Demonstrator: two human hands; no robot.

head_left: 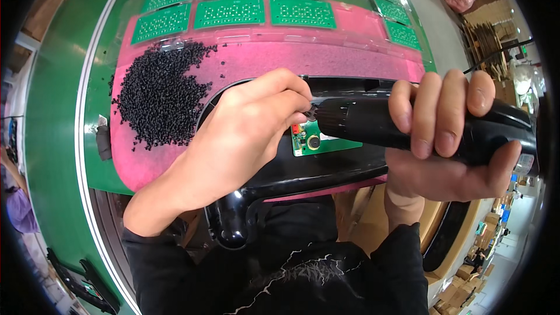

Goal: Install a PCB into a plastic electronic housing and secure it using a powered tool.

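Note:
My right hand [449, 122] is wrapped round a black electric screwdriver [361, 121], its ribbed nose pointing left. My left hand [251, 122] is closed at the screwdriver's tip, thumb and fingers pinched together; whatever they hold is mostly hidden. Beneath both hands lies a long black plastic housing [303, 170] with a rounded stub at its near left. A green circuit board [309, 147] with a round part and a red part sits in the housing, partly covered by the screwdriver. Left of my left hand is a heap of small black screws [160, 93].
Under everything is a pink mat [146, 166] on a green table [55, 122]. Beyond the housing, a clear tray [251, 36] holds rows of green circuit boards [229, 13]. Another black housing [81, 283] lies at the lower left. Cardboard boxes [466, 280] stand at the right.

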